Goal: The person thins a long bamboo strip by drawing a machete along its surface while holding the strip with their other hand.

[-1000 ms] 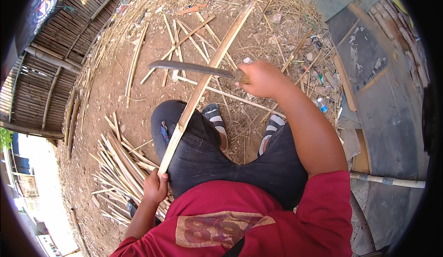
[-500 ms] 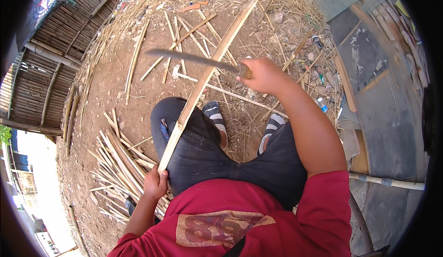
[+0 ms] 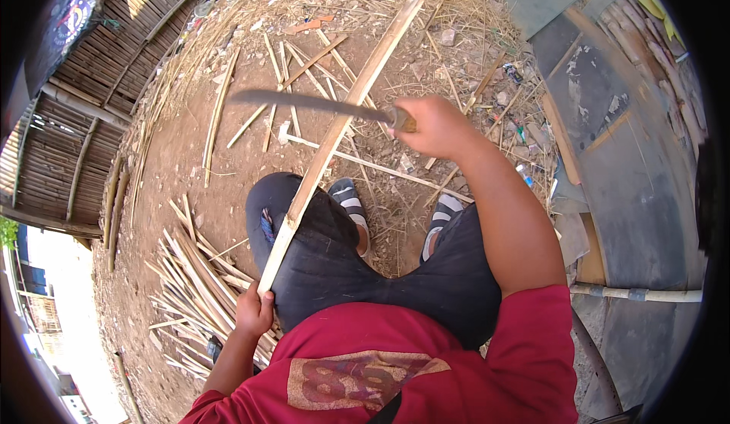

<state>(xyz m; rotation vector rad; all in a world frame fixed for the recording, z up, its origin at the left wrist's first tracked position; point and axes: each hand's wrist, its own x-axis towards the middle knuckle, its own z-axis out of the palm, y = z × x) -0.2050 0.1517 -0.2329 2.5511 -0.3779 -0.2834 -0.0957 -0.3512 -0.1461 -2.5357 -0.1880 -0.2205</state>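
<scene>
A long split bamboo strip (image 3: 327,145) slants from my left side up and away to the right, passing over my left thigh. My left hand (image 3: 254,311) is closed round its near end, by my hip. In my right hand (image 3: 435,126) is the handle of a machete (image 3: 308,103), gripped in a fist. Its long dark blade points left and crosses over the bamboo strip; whether blade and strip touch I cannot tell. The strip's far end stays unsupported beyond the blade, above the ground.
A pile of split bamboo strips (image 3: 196,276) lies on the dirt to my left. More loose strips (image 3: 293,82) are scattered ahead of my sandalled feet (image 3: 351,203). Dark sheets (image 3: 616,188) lie along the right, with a bamboo-slat wall (image 3: 99,104) at far left.
The machete blade has tipped slightly, its point a little lower and farther left. Both hands keep their holds, and the bamboo strip has barely shifted.
</scene>
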